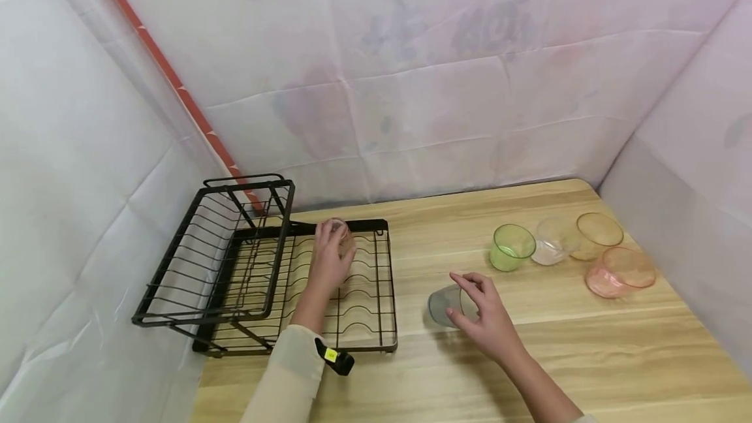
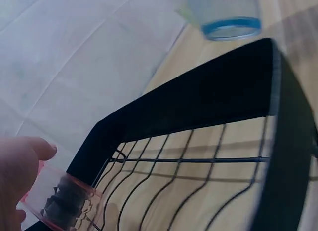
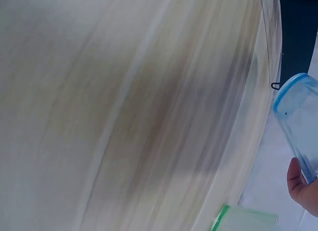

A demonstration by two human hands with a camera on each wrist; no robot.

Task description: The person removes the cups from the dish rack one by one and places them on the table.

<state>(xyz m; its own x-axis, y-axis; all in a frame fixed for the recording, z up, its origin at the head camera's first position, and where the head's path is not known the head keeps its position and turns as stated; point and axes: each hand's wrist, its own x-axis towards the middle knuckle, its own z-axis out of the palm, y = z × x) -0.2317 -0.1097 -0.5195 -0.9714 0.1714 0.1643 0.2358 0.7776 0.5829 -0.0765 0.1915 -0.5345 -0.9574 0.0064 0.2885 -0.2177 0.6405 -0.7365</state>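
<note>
My left hand [image 1: 329, 263] grips a clear pink glass [image 1: 347, 240] over the back of the black wire dish rack [image 1: 392, 305]. In the left wrist view the pink glass [image 2: 59, 198] overlaps the rack's corner, its far side hidden by the hand. My right hand [image 1: 486, 318] holds a clear blue glass [image 1: 443, 307] tilted on its side, to the right of the rack, with thumb and fingers around its near end. The right wrist view shows the blue rim of this glass [image 3: 298, 116] and a fingertip against its side.
On the right of the wooden table [image 1: 564, 358] stand a green glass [image 1: 511, 250], a clear glass [image 1: 552, 243], a yellow glass [image 1: 598, 234] and a pink glass [image 1: 617, 274]. A raised upper basket [image 1: 214, 253] covers the rack's left part. White sheeting [image 1: 411, 116] surrounds the table.
</note>
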